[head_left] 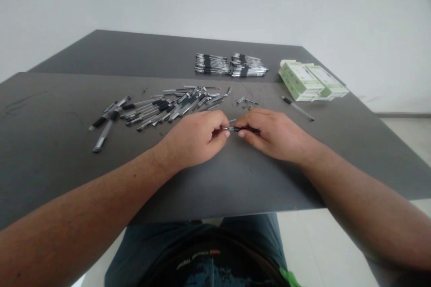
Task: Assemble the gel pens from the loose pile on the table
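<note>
Close to the table's front edge, both of my hands meet over a pen [235, 129] with a dark grip, lying crosswise between them. The fingers of my left hand [204, 136] pinch its thin, pointed end. My right hand [274, 132] is closed around the dark grip part, and its fingers cover much of it. Just beyond my left hand spreads a loose pile of pens and pen parts [183, 105]. A few small clear and dark pieces [245, 100] lie beyond the gap between my hands.
Bundled rows of pens [211, 63] lie farther back on the grey table [67, 143]. Two green-and-white boxes [303, 81] stand at the right. A single pen [298, 108] rests in front of them. More capped pens [105, 136] lie left of the pile.
</note>
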Action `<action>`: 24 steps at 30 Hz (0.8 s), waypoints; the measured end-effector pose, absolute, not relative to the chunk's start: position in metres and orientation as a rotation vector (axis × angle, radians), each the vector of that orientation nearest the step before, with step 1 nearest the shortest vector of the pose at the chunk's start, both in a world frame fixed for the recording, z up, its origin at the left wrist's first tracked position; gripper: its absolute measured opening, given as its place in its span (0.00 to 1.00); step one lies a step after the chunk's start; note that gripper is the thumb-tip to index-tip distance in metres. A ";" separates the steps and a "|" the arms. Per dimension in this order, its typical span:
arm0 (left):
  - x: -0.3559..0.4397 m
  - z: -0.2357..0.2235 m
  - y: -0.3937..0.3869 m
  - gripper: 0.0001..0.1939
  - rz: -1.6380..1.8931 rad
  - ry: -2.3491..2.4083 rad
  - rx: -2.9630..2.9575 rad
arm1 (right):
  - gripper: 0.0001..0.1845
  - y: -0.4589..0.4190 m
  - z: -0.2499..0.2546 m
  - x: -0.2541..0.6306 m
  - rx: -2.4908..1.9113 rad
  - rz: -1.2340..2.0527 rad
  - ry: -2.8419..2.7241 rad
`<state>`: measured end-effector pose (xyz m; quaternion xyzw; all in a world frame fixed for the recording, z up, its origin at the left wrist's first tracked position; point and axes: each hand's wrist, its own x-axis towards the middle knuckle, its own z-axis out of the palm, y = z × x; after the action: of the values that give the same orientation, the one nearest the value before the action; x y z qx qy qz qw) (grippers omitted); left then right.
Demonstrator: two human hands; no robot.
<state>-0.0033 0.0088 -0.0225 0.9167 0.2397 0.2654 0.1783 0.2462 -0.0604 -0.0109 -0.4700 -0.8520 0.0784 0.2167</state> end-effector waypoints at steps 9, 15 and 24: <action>-0.004 -0.028 0.009 0.07 0.727 0.623 2.628 | 0.06 -0.063 -0.011 0.245 -1.382 0.173 -2.336; -0.004 -0.030 0.006 0.05 0.762 0.658 2.590 | 0.05 -0.066 -0.008 0.245 -1.325 0.190 -2.374; -0.006 -0.028 0.006 0.05 0.745 0.691 2.572 | 0.15 -0.065 -0.009 0.249 -1.247 0.157 -2.418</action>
<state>-0.0061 0.0055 -0.0280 0.9136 0.2455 0.2648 0.1870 0.2486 -0.0647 -0.0089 -0.4477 -0.8682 0.0562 0.2066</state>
